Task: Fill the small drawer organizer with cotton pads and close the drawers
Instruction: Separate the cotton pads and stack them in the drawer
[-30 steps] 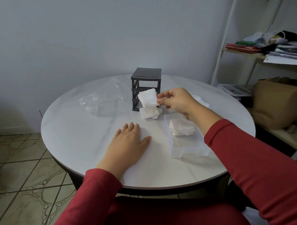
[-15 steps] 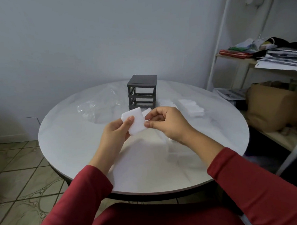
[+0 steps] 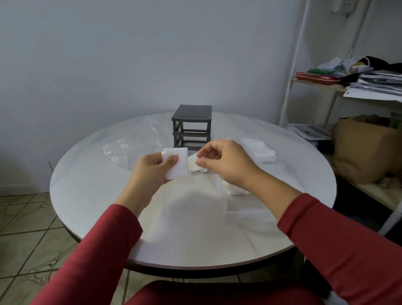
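A small dark drawer organizer frame (image 3: 192, 126) stands at the far middle of the round white table (image 3: 86, 180), its slots without drawers. My left hand (image 3: 150, 175) pinches a square white cotton pad (image 3: 176, 166) above the table, in front of the frame. Just to its right, my right hand (image 3: 225, 162) holds a second cotton pad (image 3: 192, 165) between thumb and fingers. A clear drawer (image 3: 248, 210) lies on the table under my right forearm, with pads (image 3: 234, 189) in it. More pads (image 3: 259, 149) are stacked right of the frame.
A crumpled clear plastic bag (image 3: 130, 148) lies left of the frame. A white shelf (image 3: 353, 83) with papers and a brown bag (image 3: 368, 154) stand to the right of the table. A red chair seat (image 3: 201, 297) is below me. Wall behind the table.
My left hand rose from the table and took a pad. Both hands came together near me and have moved slightly apart, each with a pad.
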